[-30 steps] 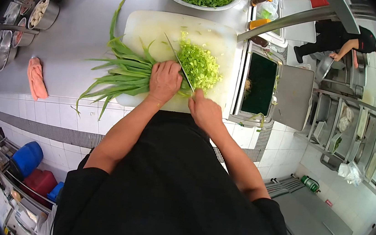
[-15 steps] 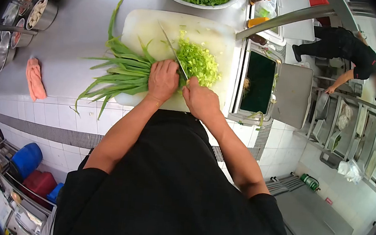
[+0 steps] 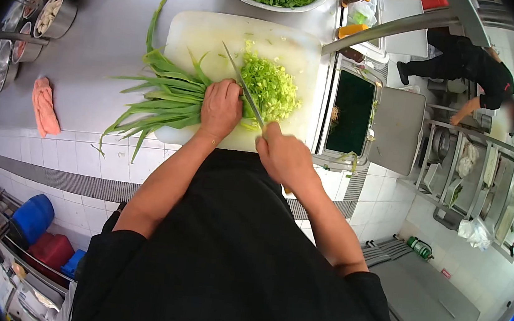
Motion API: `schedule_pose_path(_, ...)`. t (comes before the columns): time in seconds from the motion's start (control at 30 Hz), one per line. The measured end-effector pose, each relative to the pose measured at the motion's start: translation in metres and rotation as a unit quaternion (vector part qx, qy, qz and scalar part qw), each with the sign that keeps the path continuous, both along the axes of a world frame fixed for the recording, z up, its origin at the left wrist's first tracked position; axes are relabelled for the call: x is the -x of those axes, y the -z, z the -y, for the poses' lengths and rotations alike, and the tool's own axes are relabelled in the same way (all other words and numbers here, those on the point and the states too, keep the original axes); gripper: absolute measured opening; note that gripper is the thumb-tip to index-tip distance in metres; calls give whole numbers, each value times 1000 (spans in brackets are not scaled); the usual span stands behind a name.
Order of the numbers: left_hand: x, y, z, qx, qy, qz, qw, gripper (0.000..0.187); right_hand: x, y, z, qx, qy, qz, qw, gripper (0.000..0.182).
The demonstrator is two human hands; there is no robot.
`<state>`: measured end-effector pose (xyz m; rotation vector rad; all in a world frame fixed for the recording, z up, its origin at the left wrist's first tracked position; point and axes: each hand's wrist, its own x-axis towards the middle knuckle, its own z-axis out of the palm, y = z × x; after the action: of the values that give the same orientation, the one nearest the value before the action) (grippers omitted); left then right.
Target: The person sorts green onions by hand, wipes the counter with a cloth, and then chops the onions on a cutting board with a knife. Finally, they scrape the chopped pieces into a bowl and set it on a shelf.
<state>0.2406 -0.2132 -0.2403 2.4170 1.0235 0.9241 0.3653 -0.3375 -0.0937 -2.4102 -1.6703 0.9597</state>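
A bunch of long green onions (image 3: 170,94) lies across the left part of a white cutting board (image 3: 189,28), its leaves hanging past the board's edge. My left hand (image 3: 221,108) is closed over the bunch at its cut end. In my right hand (image 3: 284,156) is the handle of a knife (image 3: 245,89), whose long blade points up and left beside the left hand's fingers. A heap of chopped green onion (image 3: 270,90) lies on the board just right of the blade.
A metal bowl (image 3: 267,3) of chopped greens stands beyond the board. Metal pots (image 3: 59,17) and a pink cloth (image 3: 45,107) are at the left. Right of the board is a dark-green bin (image 3: 351,111). Farther right, a person (image 3: 485,72) in black reaches toward a rack (image 3: 480,178).
My right hand and the knife have moved right and toward my body, with the blade shifted slightly right. The left hand has barely moved. The other person's arm has shifted at the rack.
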Motion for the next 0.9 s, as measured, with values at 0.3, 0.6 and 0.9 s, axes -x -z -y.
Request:
schedule_pose_path(0.3, 0, -2, 0, 17, 9, 14, 1000, 22, -2, 39, -20, -64, 8, 9, 998, 29)
schedule_pose_path(0.6, 1, -7, -1, 22, 6, 8, 1000, 21, 7, -16, 26, 54, 14, -18, 998, 30)
schedule_pose_path(0.9, 0, 1, -2, 26, 4, 5, 1000, 19, 0, 6, -24, -18, 6, -4, 1000, 30)
